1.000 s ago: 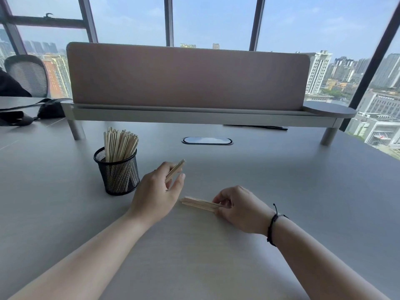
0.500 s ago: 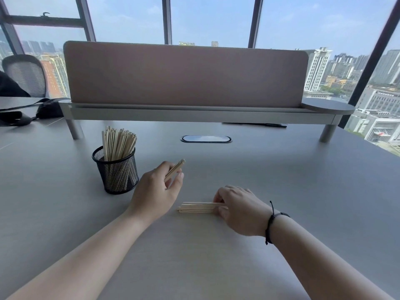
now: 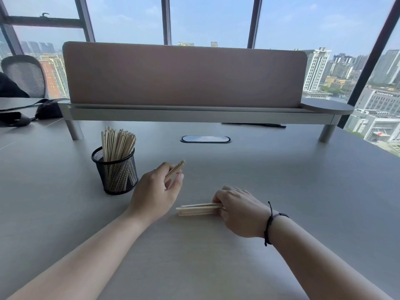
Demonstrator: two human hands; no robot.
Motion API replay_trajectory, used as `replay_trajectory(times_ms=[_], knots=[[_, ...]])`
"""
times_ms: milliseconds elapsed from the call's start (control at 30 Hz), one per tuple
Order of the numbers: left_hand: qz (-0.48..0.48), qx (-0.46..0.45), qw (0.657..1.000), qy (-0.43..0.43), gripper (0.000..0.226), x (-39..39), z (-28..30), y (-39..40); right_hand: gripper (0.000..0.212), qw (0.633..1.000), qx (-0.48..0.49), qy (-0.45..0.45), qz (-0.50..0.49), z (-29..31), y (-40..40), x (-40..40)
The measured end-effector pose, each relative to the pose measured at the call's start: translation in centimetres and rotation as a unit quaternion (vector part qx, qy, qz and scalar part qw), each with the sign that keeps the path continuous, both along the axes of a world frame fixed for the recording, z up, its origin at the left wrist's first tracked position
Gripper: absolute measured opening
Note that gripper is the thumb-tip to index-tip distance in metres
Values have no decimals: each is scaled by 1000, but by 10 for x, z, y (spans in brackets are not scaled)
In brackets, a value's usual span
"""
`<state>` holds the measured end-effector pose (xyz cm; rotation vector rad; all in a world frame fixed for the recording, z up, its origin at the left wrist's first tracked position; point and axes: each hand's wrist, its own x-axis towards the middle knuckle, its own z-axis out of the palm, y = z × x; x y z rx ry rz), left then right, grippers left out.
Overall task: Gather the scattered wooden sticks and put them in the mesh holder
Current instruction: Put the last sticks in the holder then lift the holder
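Note:
A black mesh holder [image 3: 118,172] stands on the grey table, left of centre, with several pale wooden sticks [image 3: 116,144] upright in it. My left hand [image 3: 157,191] is just to its right, fingers closed on a small bunch of sticks [image 3: 175,169] that pokes out up and to the right. My right hand [image 3: 240,210] rests knuckles-up on the table, fingers curled over one end of a flat bundle of sticks [image 3: 197,209]. That bundle lies crosswise between my two hands, its left end free.
A raised shelf with a brown divider panel [image 3: 184,74] spans the back of the table. An oval cable port [image 3: 205,139] sits behind my hands. A black bag [image 3: 46,110] and an office chair [image 3: 23,75] are at far left.
My right hand has turned the bundle from slanted to level, drawn it slightly toward me, and curled tighter over its right end. My left hand has hardly moved.

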<state>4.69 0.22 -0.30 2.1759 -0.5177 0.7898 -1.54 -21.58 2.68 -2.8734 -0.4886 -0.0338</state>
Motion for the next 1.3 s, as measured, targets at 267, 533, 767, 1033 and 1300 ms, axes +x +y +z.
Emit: replay_trajectory(times_ms=[267, 533, 767, 1033, 1300], knots=[[-52, -3, 999, 4, 36, -3, 2, 0, 22, 999, -5, -33, 21, -9, -3, 2], [-62, -49, 996, -33, 40, -6, 6, 0, 5, 990, 138, -22, -3, -7, -8, 6], [-87, 168, 981, 37, 54, -13, 1, -9, 20, 965, 240, -61, -82, -6, -17, 18], [-151, 266, 946, 108, 21, -23, 6, -32, 42, 936, 311, -71, -151, -12, -16, 25], [-68, 362, 929, 40, 19, -36, 15, -35, 47, 887, 427, -58, -167, -12, -19, 28]])
